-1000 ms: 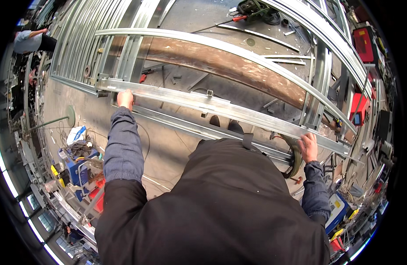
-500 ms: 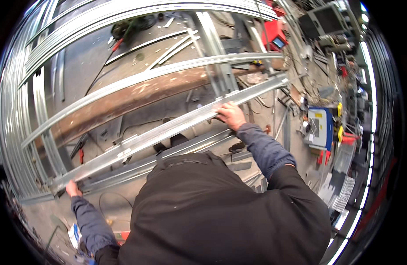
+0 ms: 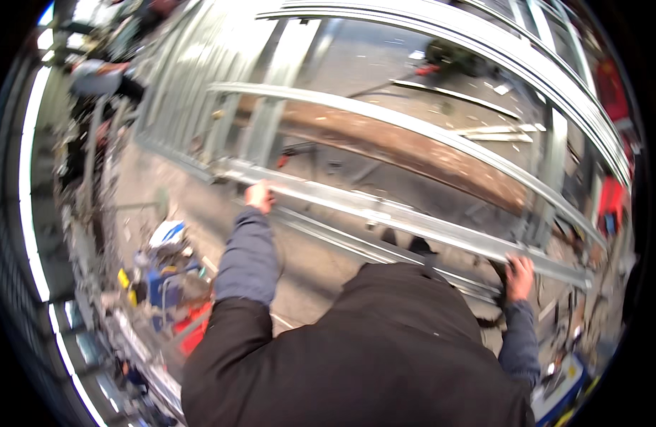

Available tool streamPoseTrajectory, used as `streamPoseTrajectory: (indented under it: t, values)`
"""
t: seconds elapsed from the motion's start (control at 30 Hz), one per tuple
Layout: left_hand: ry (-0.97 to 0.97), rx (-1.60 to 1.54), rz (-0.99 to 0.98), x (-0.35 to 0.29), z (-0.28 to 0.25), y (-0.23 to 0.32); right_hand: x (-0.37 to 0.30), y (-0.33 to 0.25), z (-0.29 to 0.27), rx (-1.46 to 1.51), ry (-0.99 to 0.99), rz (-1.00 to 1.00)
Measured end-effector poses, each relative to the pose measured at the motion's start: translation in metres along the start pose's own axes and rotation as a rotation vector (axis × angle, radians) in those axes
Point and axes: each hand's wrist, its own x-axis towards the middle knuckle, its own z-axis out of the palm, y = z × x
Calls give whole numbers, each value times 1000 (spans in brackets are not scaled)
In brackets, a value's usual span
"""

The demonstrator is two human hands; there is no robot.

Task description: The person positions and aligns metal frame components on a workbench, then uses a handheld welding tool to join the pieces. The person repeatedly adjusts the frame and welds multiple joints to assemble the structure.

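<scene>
1. Left hand (image 3: 260,196) grips the metal rail (image 3: 442,229) near its left end; right hand (image 3: 519,277) grips it near its right end; fingertips partly hidden.
2. Rail lies crosswise before the black jacket (image 3: 371,341); motion blur softens edges.
3. Blue-and-white bag (image 3: 168,235): any print unreadable; blue-and-white case (image 3: 560,391): cut off, lower right.
4. Since half a second ago: view swung left; co-worker (image 3: 97,78) now visible; both grips maintained.

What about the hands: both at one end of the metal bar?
No, the left hand and right hand touch the metal bar toward opposite ends.
</scene>
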Motion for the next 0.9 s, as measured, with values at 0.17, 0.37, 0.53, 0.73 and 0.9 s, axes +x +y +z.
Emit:
streamPoseTrajectory:
  t: [0.17,0.37,0.53,0.73,0.9]
  values:
    - [127,177,50,-16,-5,2,7,12,12,9,-36,-69]
    - [34,111,-5,-15,-19,7,5,2,16,-30,-12,-118]
    - [-53,136,-69,-3,-28,9,2,-13,4,-61,13,-107]
    - [56,-25,42,-8,-37,-1,-17,-43,-11,-38,150,-104]
    - [11,211,470,-132,65,-10,-62,-61,-25,39,234,3]
